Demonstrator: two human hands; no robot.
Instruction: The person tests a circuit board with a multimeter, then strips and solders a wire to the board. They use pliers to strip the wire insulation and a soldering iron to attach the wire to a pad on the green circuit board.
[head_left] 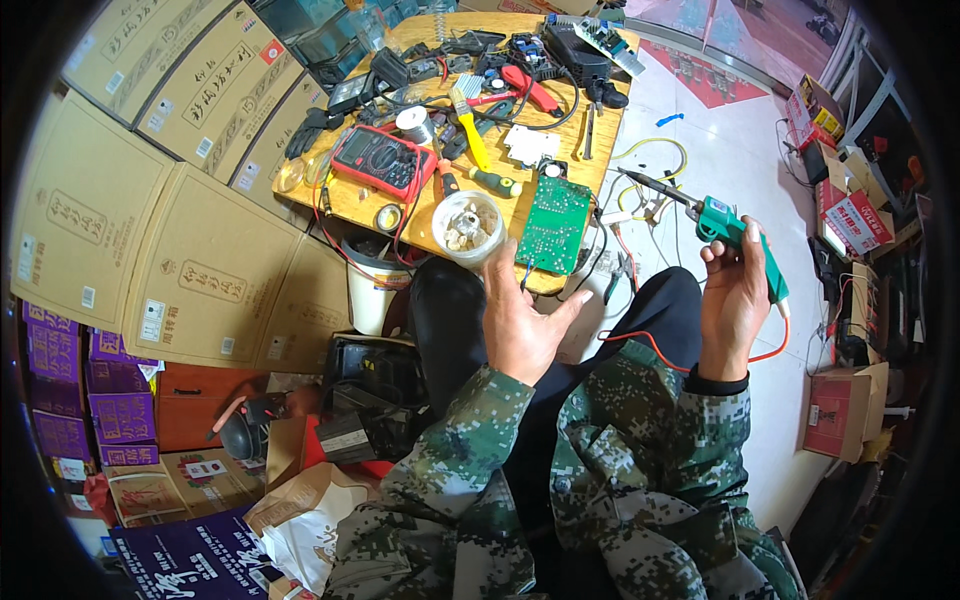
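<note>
In my right hand (738, 290) is a soldering iron with a green handle (728, 226), its dark tip raised and pointing left over the floor beside the table. An orange-red cord runs from the handle's lower end. My left hand (522, 325) is at the table's near edge, thumb spread away from the fingers. Its fingertips reach the right side of a white round tub (468, 226) of pale chunks; I cannot tell whether they touch it. Just right of those fingers, a green circuit board (556, 225) lies solder side up, with thin wires at its lower edge.
The wooden table (320, 195) carries a red multimeter (380, 160), a solder spool (414, 125), a yellow-handled brush (470, 130), a screwdriver (496, 182) and tangled cables. Cardboard boxes (210, 260) stack at left. A white bucket (372, 300) stands below the table; wires lie on the floor.
</note>
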